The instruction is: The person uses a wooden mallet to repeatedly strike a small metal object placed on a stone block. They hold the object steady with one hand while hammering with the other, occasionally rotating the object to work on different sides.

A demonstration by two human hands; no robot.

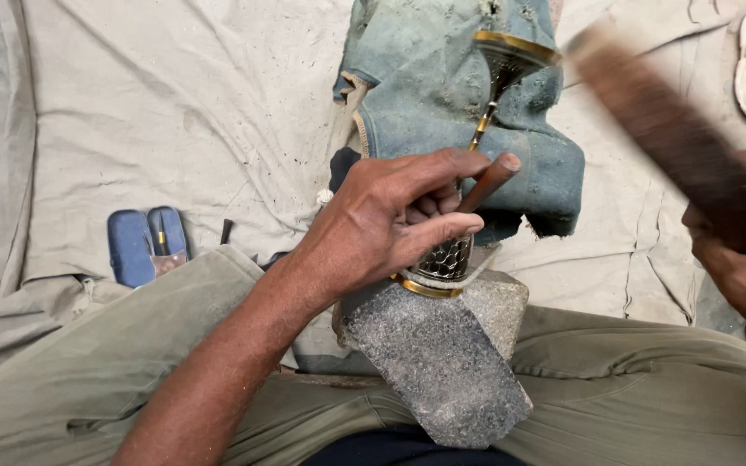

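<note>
My left hand [390, 229] is closed around a thin brown punch [487, 183] and the patterned metal goblet [446, 259], pinning its gold-rimmed end against the grey stone block [442, 362] wedged between my legs. The goblet's other end [511, 53] lies over blue padding [442, 95]. My right hand [740, 250] grips a blurred wooden mallet [658, 121] above and to the right of the punch.
</note>
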